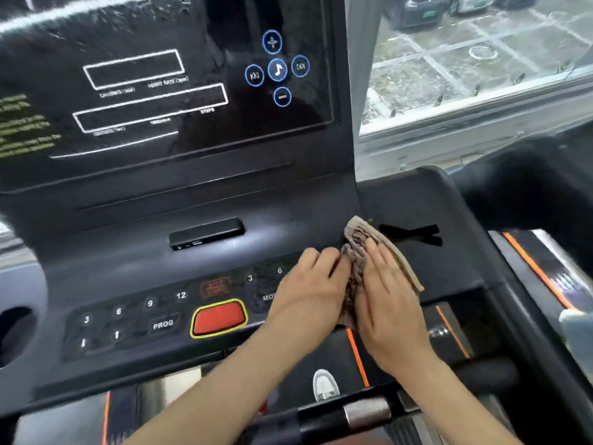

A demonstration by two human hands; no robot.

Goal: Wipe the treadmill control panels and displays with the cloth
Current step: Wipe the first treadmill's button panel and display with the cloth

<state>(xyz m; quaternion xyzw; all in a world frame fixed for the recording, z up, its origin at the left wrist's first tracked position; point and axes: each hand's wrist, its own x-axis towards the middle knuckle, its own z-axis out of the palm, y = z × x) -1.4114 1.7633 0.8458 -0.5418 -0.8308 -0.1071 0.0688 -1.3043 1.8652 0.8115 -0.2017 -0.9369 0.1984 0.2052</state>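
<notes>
Both hands lie flat on the crumpled brown cloth [359, 271]: left hand [308, 284] fingers seemingly curled on its edge, right hand [390, 303] fingers spread. Press evenly across the dark keypad panel [144, 319], avoiding the red stop button [219, 317].

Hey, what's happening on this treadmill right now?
A person is wiping the treadmill's lower control panel with a folded brownish cloth. Both hands are on the cloth: the right hand presses flat on top of it, the left hand holds its edge beside the number keys. They are working on the right end of the panel, to the right of the red stop button. The big display above looks streaky.
</notes>
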